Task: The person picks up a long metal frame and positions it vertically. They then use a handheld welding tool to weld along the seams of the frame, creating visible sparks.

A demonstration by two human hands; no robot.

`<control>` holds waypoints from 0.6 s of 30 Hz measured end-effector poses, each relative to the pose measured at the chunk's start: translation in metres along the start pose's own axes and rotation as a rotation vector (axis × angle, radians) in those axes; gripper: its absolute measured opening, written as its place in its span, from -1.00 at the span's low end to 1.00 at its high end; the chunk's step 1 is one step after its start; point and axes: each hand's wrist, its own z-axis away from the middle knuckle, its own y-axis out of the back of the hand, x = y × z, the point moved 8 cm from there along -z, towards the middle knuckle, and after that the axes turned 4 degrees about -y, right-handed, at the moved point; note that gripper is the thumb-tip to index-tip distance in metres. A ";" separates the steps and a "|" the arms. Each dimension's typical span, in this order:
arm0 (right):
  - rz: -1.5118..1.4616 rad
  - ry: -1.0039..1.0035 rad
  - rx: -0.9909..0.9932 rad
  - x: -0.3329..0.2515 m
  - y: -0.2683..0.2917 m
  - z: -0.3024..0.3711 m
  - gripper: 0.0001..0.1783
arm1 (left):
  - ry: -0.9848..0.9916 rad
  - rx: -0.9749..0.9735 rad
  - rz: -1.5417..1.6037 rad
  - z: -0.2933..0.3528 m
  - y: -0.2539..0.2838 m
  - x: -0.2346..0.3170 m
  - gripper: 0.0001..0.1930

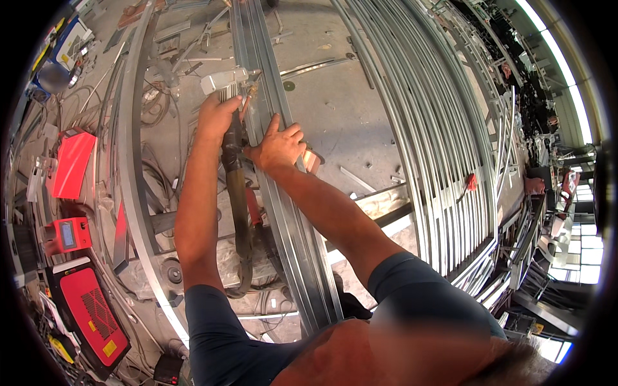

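Note:
Near the upper middle, my left hand is closed on a hand-held tool with a thick dark hose, which looks like a welding torch. A flat silver metal piece sits just beyond my left fingers, against the side of the long metal profiles. These profiles run from near my body to the far edge. My right hand rests on them with its fingers apart, right of the torch. Beside that hand is a small orange-brown piece, partly covered.
Many parallel metal tubes lie to the right, with a red object on them. A long metal rail runs on the left. Red-and-black machines stand at the lower left. Offcuts and cables litter the floor.

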 end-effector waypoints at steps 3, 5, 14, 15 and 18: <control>0.001 0.000 0.007 0.000 0.001 0.000 0.36 | 0.015 -0.013 0.007 0.002 -0.003 0.002 -0.62; 0.000 -0.003 0.017 0.002 0.000 -0.001 0.34 | 0.011 -0.020 0.035 0.003 -0.008 0.002 -0.62; -0.010 -0.009 0.021 0.001 0.001 0.001 0.30 | -0.015 0.008 -0.022 0.008 -0.010 0.016 -0.73; -0.008 -0.010 0.020 0.001 0.002 0.001 0.30 | -0.014 0.016 -0.020 0.009 -0.011 0.017 -0.73; -0.010 -0.008 0.010 0.001 0.003 0.001 0.30 | -0.008 -0.007 -0.037 0.008 -0.012 0.016 -0.64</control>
